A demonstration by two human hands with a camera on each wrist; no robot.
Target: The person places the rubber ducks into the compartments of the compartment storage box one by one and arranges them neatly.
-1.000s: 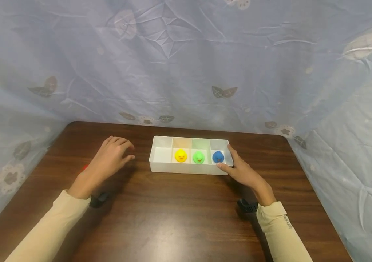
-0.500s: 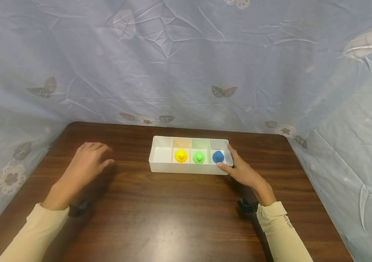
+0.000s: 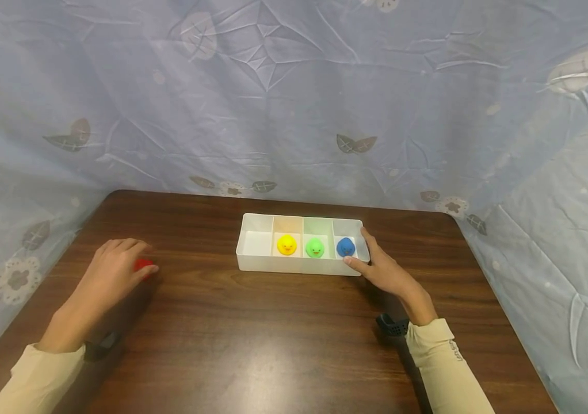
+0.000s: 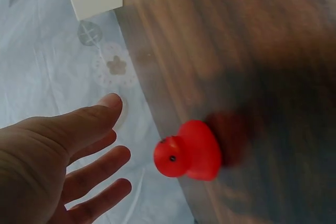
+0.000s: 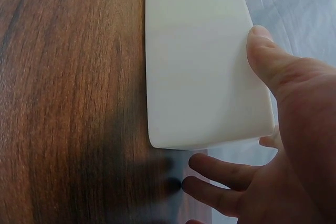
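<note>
A red rubber duck (image 4: 198,150) sits on the table; in the head view it shows partly behind the thumb of my left hand (image 3: 107,277). The left wrist view has that hand's thumb and fingers spread, apart from the duck. My right hand (image 3: 389,275) holds the right end of a white divided box (image 3: 294,265), its thumb on the front rim and a finger at the end wall. Inside the box, from left to right, are a bare compartment, then a yellow duck (image 3: 286,245), a green duck (image 3: 315,248) and a blue duck (image 3: 346,247), one per compartment.
The dark wooden table (image 3: 252,345) carries the box near its back middle. A pale blue patterned cloth (image 3: 294,115) hangs behind and at both sides of the table. Each wrist wears a dark strap, such as the right strap (image 3: 392,326).
My left hand has moved left and toward me, and the red duck shows beside its thumb. The right hand and the box have stayed in place.
</note>
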